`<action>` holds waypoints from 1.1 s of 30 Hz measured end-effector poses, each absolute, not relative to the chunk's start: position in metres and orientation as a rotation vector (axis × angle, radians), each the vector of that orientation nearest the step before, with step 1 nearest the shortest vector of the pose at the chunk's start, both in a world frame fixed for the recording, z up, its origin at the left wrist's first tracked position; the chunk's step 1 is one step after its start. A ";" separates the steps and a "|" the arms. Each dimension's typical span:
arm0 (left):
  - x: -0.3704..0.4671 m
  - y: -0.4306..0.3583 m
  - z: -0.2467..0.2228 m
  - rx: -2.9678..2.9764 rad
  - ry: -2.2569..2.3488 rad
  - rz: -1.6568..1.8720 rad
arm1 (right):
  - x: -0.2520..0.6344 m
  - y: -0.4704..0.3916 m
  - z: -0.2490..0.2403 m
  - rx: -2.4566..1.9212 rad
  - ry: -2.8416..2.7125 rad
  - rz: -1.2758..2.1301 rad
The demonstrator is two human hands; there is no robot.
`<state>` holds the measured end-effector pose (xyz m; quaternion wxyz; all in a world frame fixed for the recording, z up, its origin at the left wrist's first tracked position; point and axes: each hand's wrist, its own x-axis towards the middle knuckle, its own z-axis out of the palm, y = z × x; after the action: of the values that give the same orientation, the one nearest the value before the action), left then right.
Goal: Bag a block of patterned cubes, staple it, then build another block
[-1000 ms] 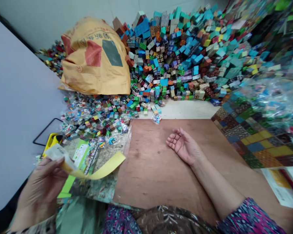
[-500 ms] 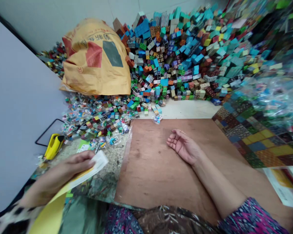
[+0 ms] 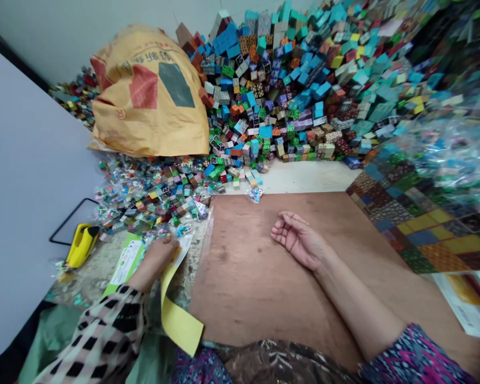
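Head view: right hand [image 3: 298,242], grip slack, lies on brown board [image 3: 240,277], wall [image 3: 152,13] beyond (rightward, perhaps bags [image 3: 460,165]).

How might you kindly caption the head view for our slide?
Curled right hand rests on brown board, colorful blocks heaped beyond; a co-worker's hand holds a yellow strip.

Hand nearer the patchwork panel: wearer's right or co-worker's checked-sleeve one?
Right: the right hand is left of the patchwork panel, over the wooden board; the co-worker's hand is farther left, beyond the board.

Pale wall [image 3: 72,26], brown wooden board [image 3: 232,261]
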<state>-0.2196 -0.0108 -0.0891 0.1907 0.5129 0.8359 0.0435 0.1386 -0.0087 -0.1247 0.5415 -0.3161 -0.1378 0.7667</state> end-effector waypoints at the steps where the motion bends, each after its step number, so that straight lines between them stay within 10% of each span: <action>1: -0.218 -0.006 -0.088 1.466 2.370 0.100 | 0.139 -0.009 -0.124 -0.749 -0.332 1.823; 33: -0.226 -0.064 -0.113 2.500 2.184 -0.128 | 0.140 -0.007 -0.127 -0.734 -0.332 1.837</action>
<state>-0.2264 -0.0643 -0.1133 -0.0902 0.7496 0.6546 -0.0384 0.1395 -0.0074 -0.1272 0.5379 -0.3087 -0.1397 0.7719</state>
